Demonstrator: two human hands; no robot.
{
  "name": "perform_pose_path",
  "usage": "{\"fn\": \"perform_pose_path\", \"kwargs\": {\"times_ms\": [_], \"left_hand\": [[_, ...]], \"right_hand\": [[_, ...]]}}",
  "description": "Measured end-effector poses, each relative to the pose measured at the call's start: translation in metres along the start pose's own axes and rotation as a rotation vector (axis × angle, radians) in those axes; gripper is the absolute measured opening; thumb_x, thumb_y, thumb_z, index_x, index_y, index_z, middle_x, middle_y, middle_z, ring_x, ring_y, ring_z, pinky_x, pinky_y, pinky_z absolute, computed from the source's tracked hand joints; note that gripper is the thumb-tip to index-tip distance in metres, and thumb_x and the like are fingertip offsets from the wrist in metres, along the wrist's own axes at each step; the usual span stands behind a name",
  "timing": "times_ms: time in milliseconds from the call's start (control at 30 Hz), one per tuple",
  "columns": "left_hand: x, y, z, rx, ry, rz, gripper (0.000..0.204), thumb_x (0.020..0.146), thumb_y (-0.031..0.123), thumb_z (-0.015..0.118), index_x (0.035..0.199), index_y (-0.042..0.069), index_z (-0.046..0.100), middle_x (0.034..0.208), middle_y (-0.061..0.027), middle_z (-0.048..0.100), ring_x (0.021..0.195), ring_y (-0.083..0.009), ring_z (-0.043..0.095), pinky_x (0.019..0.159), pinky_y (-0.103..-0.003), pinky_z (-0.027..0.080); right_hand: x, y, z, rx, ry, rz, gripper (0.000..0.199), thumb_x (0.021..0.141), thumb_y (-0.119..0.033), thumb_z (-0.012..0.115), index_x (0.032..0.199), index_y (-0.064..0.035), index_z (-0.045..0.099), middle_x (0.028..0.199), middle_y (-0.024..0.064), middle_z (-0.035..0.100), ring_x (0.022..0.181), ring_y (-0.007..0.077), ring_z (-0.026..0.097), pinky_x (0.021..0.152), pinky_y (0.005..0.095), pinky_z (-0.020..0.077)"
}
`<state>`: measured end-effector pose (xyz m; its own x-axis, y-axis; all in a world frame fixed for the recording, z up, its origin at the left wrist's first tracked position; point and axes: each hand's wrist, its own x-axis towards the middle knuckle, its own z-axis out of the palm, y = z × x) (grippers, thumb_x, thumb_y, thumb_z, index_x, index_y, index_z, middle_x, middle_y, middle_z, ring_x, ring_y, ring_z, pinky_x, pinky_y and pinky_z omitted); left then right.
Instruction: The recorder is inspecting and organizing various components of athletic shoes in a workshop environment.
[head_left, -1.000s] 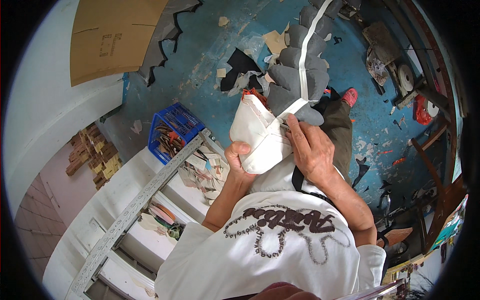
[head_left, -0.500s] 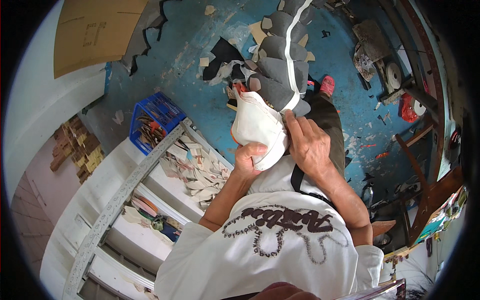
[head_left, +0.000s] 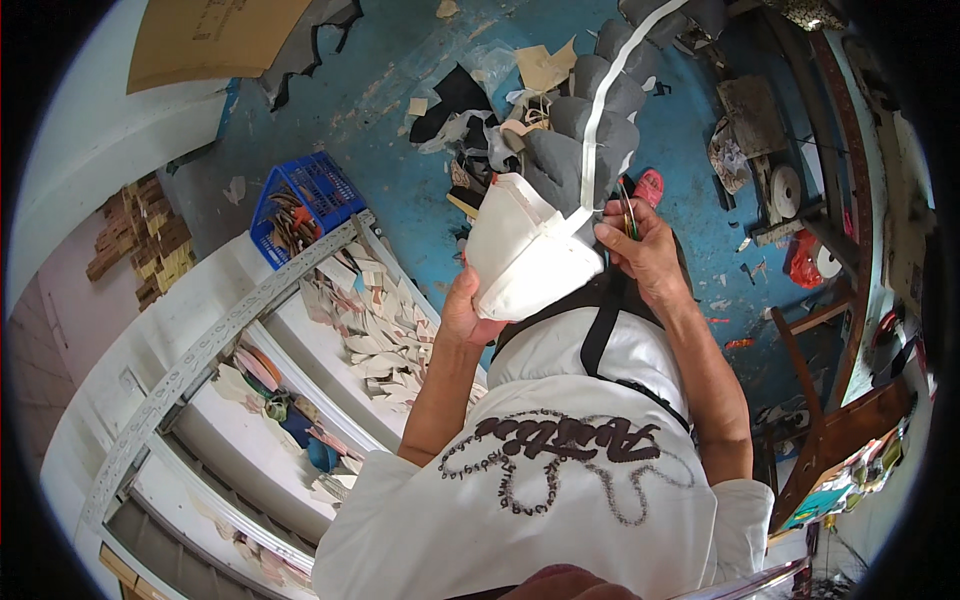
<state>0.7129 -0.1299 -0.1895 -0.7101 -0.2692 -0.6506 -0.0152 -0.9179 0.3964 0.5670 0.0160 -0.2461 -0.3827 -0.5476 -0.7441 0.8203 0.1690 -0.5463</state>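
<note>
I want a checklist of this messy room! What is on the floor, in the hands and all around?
Surface: blue floor, paint worn, littered.
Job's things: white cloth piece held up; a grey padded strip with a white band hangs beyond it.
Clutter: scraps of card and dark material on the floor; blue crate with pieces inside.
Grippers: left hand holds the cloth from below; right hand pinches its edge, with a thin tool.
Cables: nothing seen.
Surroundings: white shelves full of cut pieces; wooden frame on the right.
</note>
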Motion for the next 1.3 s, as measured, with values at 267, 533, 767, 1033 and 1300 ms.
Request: {"fn": "perform_pose_path", "kwargs": {"times_ms": [267, 533, 767, 1033, 1300], "left_hand": [[0.018, -0.021, 0.021, 0.133, 0.171, -0.057, 0.055, 0.074, 0.023, 0.056, 0.118, -0.001, 0.031, 0.106, -0.0095, 0.049, 0.099, -0.0211, 0.049, 0.075, -0.034, 0.045], [-0.013, -0.032, 0.006, 0.364, 0.115, 0.138, 0.060, 0.074, 0.030, 0.056, 0.121, 0.003, 0.030, 0.115, -0.0104, 0.043, 0.103, -0.0240, 0.046, 0.083, -0.037, 0.041], [-0.031, -0.070, 0.002, -0.349, 0.073, -0.007, 0.069, 0.071, 0.042, 0.054, 0.123, 0.004, 0.029, 0.115, -0.0141, 0.044, 0.098, -0.0271, 0.050, 0.083, -0.041, 0.041], [-0.024, -0.074, 0.006, -0.147, 0.061, 0.185, 0.066, 0.058, 0.017, 0.048, 0.117, -0.007, 0.033, 0.106, -0.0204, 0.049, 0.093, -0.0312, 0.052, 0.084, -0.039, 0.041], [-0.035, -0.083, 0.021, -0.293, -0.068, 0.221, 0.073, 0.056, 0.018, 0.050, 0.123, -0.001, 0.027, 0.112, -0.0191, 0.045, 0.095, -0.0308, 0.051, 0.085, -0.040, 0.040]], "right_hand": [[-0.006, 0.007, -0.018, -0.166, -0.221, -0.123, 0.018, 0.078, -0.001, 0.050, 0.095, -0.0002, 0.045, 0.080, 0.0016, 0.053, 0.075, 0.0061, 0.048, 0.069, 0.0179, 0.0382], [-0.042, -0.001, -0.019, -0.585, -0.064, -0.366, 0.024, 0.075, -0.020, 0.060, 0.086, 0.0008, 0.053, 0.074, 0.0063, 0.055, 0.068, 0.0092, 0.048, 0.061, 0.0228, 0.0403], [-0.067, -0.013, -0.025, -0.635, -0.279, -0.539, 0.020, 0.070, -0.003, 0.060, 0.089, -0.0026, 0.055, 0.076, 0.0070, 0.052, 0.066, 0.0151, 0.051, 0.056, 0.0243, 0.0410], [-0.077, -0.039, -0.047, -0.748, -0.076, -0.538, 0.022, 0.068, -0.005, 0.062, 0.088, 0.0002, 0.055, 0.077, 0.0094, 0.055, 0.072, 0.0178, 0.053, 0.061, 0.0270, 0.0433], [-0.040, -0.041, -0.070, -0.350, -0.307, -0.056, 0.026, 0.069, -0.014, 0.067, 0.085, 0.0013, 0.053, 0.074, -0.0004, 0.050, 0.065, 0.0068, 0.046, 0.055, 0.0201, 0.0367]]}}
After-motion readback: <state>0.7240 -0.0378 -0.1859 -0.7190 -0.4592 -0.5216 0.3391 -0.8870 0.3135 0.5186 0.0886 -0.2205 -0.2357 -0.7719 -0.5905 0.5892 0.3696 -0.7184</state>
